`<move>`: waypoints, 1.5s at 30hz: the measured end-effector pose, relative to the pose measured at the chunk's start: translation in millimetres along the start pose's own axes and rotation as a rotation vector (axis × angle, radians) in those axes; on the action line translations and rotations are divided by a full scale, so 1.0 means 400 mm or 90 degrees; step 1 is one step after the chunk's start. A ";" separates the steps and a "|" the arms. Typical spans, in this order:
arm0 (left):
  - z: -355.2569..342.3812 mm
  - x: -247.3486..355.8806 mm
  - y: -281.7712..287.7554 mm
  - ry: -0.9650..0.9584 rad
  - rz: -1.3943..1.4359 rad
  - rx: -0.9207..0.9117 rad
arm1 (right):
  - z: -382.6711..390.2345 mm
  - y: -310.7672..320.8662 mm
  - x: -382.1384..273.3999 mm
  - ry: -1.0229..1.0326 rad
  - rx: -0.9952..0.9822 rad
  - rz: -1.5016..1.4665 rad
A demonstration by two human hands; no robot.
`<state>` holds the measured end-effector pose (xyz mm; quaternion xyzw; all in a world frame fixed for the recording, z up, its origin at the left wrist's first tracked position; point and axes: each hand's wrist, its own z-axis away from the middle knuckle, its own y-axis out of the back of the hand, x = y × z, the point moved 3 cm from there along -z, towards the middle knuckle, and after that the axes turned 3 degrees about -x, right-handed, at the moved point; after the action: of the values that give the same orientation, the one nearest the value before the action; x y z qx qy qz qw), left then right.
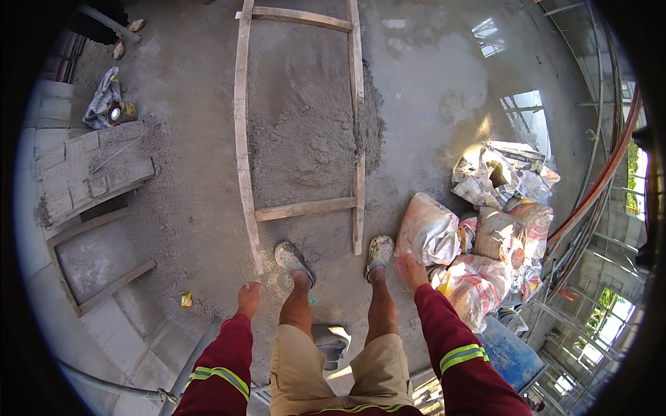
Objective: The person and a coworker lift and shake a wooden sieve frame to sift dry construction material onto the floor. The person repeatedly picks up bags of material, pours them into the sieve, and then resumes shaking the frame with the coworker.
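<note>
Both my arms hang in dark red sleeves with reflective bands. My left hand (pixel 248 299) is beside the near left end of a wooden ladder-like frame (pixel 242 132), apart from it, with nothing visible in it. My right hand (pixel 415 273) overlaps the lower edge of a pale, orange-stained sack (pixel 425 229); whether it touches it I cannot tell. Its fingers point loosely forward and hold nothing visible. The frame has two long rails and two crosspieces, and lies around a heap of wet grey mortar (pixel 302 142). My feet, in pale clogs (pixel 294 260), stand at its near end.
More filled sacks (pixel 496 239) and crumpled bags (pixel 499 170) are piled to the right, by a blue container (pixel 512 351). At left lie a mortar-caked board (pixel 94 166) and a framed panel (pixel 97 256). Shallow water (pixel 437 90) covers the floor at far right. Another person's feet (pixel 119 48) show at far left.
</note>
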<state>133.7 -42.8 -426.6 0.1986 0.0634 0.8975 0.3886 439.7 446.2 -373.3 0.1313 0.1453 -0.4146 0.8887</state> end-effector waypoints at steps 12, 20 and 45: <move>-0.501 -0.149 0.023 0.046 0.192 0.208 | -0.876 -0.406 -0.544 0.264 0.042 0.021; -0.529 -0.118 -0.080 0.068 0.262 0.134 | -0.881 -0.600 -0.690 0.328 0.026 0.214; -0.507 -0.097 -0.114 0.001 0.348 0.196 | -0.888 -0.299 0.233 0.185 0.109 0.391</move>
<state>105.9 -31.0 -635.9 0.2641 0.1429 0.9488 0.0985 351.3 432.3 -749.0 0.3006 0.1886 -0.1154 0.9278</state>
